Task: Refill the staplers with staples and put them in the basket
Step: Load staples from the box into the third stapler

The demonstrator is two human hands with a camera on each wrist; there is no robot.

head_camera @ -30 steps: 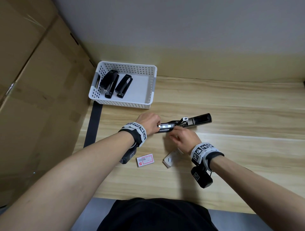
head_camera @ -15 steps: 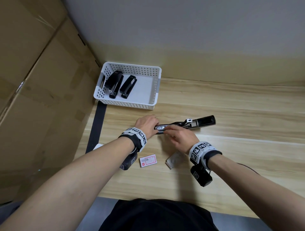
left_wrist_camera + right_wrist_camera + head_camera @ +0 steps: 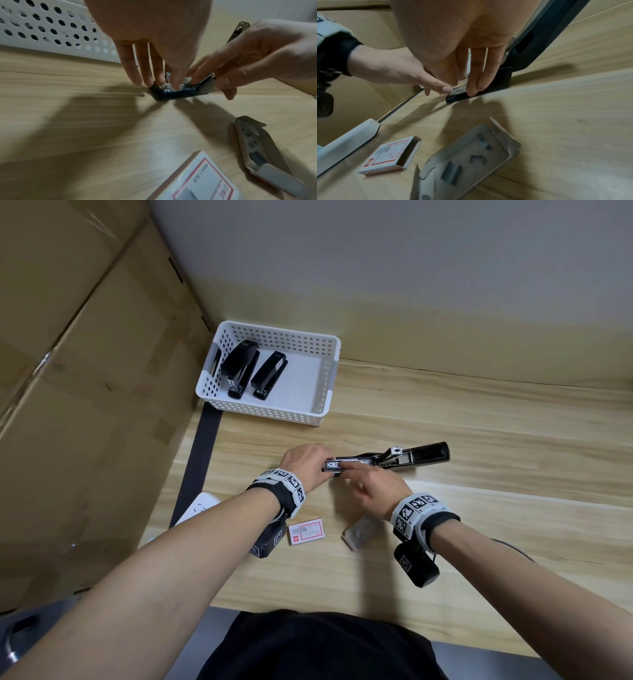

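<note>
A black stapler (image 3: 424, 455) lies flipped open on the wooden table, its metal magazine facing up. My left hand (image 3: 310, 463) pinches its front end (image 3: 171, 94) between the thumb and the fingers. My right hand (image 3: 371, 482) reaches over the magazine, and its straight fingertips (image 3: 473, 88) rest on the magazine and the base's near side (image 3: 501, 78). Whether staples lie under them is hidden. Two closed black staplers (image 3: 238, 369) (image 3: 269, 374) lie side by side in the left half of the white perforated basket (image 3: 327, 378) at the far left.
A red-and-white staple box sleeve (image 3: 306, 530) and its grey tray (image 3: 359, 530) holding several short staple strips (image 3: 452, 174) lie near the front edge. A white power strip (image 3: 198, 506) sits at the table's left edge. Cardboard boxes (image 3: 85, 371) stand along the left side.
My right hand has slid left along the magazine toward my left hand and now covers most of the bright strip seen a second ago. The left hand kept its hold.
</note>
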